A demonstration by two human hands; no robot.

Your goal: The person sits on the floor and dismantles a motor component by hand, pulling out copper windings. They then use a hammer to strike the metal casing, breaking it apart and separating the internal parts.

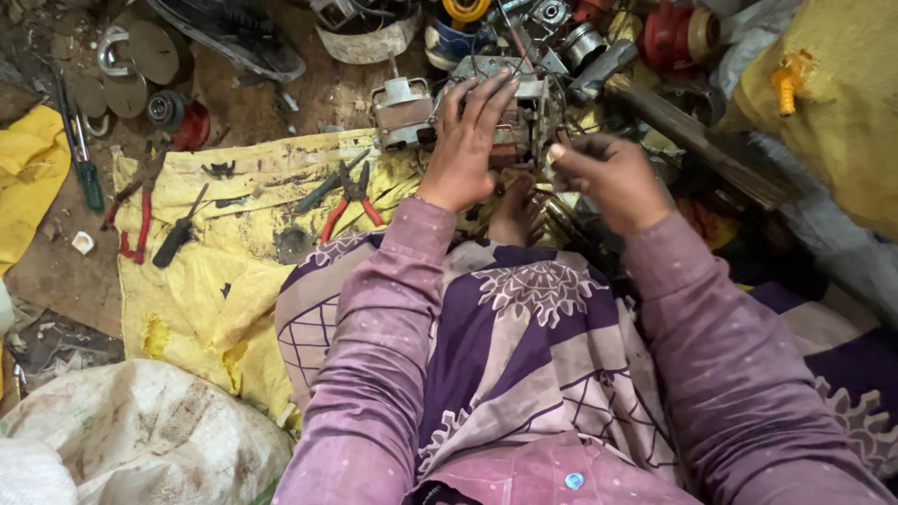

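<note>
Sleeves of purple cloth lead up to two hands. The left hand (468,140) lies spread flat on top of a motor (505,117), pressing down so it stays put. The right hand (603,173) pinches something small at the motor's side; I cannot tell what. Pliers (351,196) lie close by on a yellow sack (196,271). Past them, scrap parts (571,37) pile up.

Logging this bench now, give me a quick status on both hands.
Left hand spread flat on motor frame. Right hand pinching at its edge. Second motor beside; red-handled pliers on yellow sheet.
</note>
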